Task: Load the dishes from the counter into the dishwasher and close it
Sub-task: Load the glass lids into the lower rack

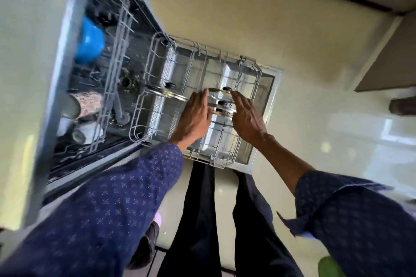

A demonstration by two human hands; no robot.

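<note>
The dishwasher (pixel 67 78) stands open with its door (pixel 267 105) dropped flat and the lower rack (pixel 144 105) drawn out over it. Both hands are at the middle of that rack, flanking a group of glass lids (pixel 221 102) with dark knobs, stood on edge between the wire tines. The left hand (pixel 194 117) lies with fingers extended along the lids' near rim; the right hand (pixel 246 119) is likewise extended, fingertips at the top of the far rim. Neither hand is curled round anything: both are spread and steadying rather than gripping. A further lid (pixel 167 92) stands alone toward the tub end of the rack. In the upper rack (pixel 112 69), inside the tub, are a blue bowl (pixel 90 40), a patterned cup (pixel 86 104) and smaller white pieces, blurred. Judgement: the step in hand is seating the lids. To do it well, each rim should drop fully between two tines, knobs facing one way, with no lid leaning on its neighbour; then release gently and confirm nothing tips. The surface holding the remaining dishes is out of view, so what remains cannot be assessed.
</note>
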